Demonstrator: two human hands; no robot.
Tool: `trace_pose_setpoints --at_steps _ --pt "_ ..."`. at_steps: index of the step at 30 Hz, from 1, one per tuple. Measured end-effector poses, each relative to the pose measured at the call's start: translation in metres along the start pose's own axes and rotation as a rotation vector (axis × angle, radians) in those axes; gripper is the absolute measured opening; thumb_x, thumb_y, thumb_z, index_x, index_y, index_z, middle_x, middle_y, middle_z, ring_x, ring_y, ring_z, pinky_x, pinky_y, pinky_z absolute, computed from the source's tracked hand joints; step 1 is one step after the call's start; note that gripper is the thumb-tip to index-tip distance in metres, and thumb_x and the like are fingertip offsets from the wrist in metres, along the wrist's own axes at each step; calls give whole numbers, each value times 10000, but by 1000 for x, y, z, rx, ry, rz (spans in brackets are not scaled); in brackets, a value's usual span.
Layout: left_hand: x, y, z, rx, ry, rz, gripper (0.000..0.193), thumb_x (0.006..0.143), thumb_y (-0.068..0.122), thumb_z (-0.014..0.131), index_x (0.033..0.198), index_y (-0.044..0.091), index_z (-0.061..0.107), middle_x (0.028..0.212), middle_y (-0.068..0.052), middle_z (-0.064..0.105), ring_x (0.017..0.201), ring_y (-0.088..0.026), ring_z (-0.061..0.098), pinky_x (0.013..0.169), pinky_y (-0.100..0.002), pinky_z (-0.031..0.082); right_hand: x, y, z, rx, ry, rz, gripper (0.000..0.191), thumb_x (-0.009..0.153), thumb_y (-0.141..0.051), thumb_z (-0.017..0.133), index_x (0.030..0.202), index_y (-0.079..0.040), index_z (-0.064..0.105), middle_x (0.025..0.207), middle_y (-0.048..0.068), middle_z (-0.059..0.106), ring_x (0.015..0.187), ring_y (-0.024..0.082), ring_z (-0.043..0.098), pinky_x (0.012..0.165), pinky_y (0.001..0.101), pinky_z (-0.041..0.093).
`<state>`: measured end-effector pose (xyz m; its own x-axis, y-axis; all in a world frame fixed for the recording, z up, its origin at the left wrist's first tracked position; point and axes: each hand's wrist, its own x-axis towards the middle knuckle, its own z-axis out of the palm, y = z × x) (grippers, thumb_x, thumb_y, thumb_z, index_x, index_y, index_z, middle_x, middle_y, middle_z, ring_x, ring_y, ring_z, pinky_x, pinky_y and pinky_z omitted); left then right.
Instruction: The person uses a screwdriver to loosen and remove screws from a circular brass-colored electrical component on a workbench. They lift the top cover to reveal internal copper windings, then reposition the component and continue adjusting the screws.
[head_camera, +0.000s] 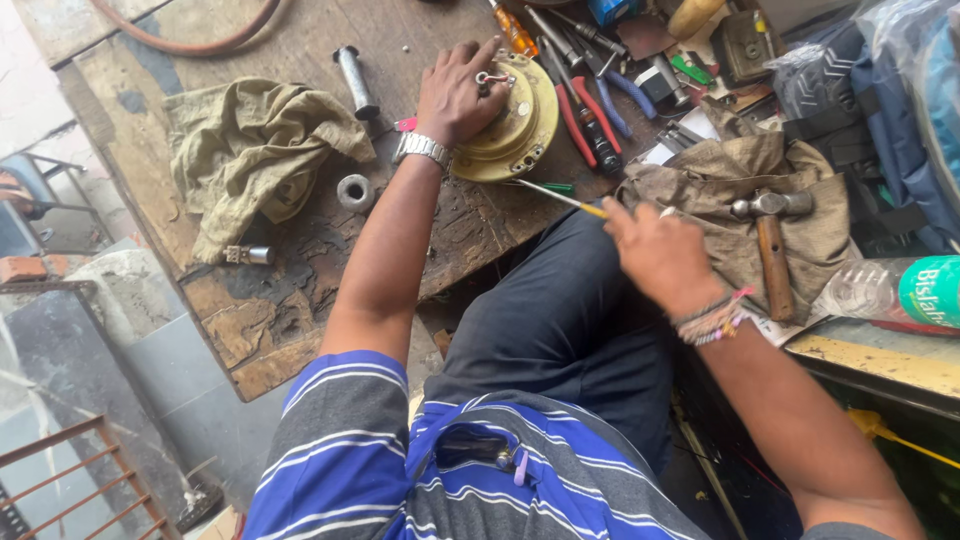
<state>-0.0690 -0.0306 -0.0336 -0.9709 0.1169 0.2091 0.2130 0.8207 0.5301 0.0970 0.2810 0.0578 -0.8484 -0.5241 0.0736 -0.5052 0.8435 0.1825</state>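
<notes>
Left hand (458, 95) presses flat on the yellow round housing (520, 125) mid-bench, tools crowding its right. Right hand (655, 250) pinches a thin screwdriver (560, 197), pointing left toward the housing.

brass disc (515, 125): left part covered by the left hand (455, 95).
thin tool (560, 197): handle end hidden inside the right hand (660, 255); its kind cannot be told.
plastic bottle (890, 290): cut off by the right edge.
hose (190, 40): cut off by the top edge.
hammer (772, 245): handle end hidden behind the right wrist.
tool pile (600, 90): overlapped, single pieces hard to separate.
railing (80, 480): cut off at the lower left corner.
</notes>
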Motion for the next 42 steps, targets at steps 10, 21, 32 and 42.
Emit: trace_pose_setpoints --at_steps 10,21,32,42 --pt "7 -5 -1 -71 -115 213 524 902 460 600 1376 248 668 1416 -202 531 1319 -390 443 1101 -532 378 26 72 49 -19 148 -306 360 971 -258 666 1314 -323 755 760 -6 579 661 191 615 626 362 506" --pt "19 -2 3 -44 -33 104 532 898 514 581 1348 251 691 1333 -208 540 1237 -368 462 983 -513 416 20 73 19 30 28 -184 342 978 -296 688 1318 -300 729 758 37 588 677 231 641 591 388 519" --pt "14 -6 9 -47 -40 68 503 888 488 648 1346 285 689 1325 -203 534 1239 -382 460 1027 -534 399 6 80 4 4 86 -288 483 989 -132 643 1431 -323 686 799 0 590 631 173 575 609 348 494" --pt "13 -19 8 -157 -69 195 508 885 473 682 1332 231 707 1415 -244 494 1319 -419 438 1114 -529 387 63 120 45 492 -182 -244 338 1000 -253 662 1321 -340 720 915 -6 674 834 222 638 765 411 508"
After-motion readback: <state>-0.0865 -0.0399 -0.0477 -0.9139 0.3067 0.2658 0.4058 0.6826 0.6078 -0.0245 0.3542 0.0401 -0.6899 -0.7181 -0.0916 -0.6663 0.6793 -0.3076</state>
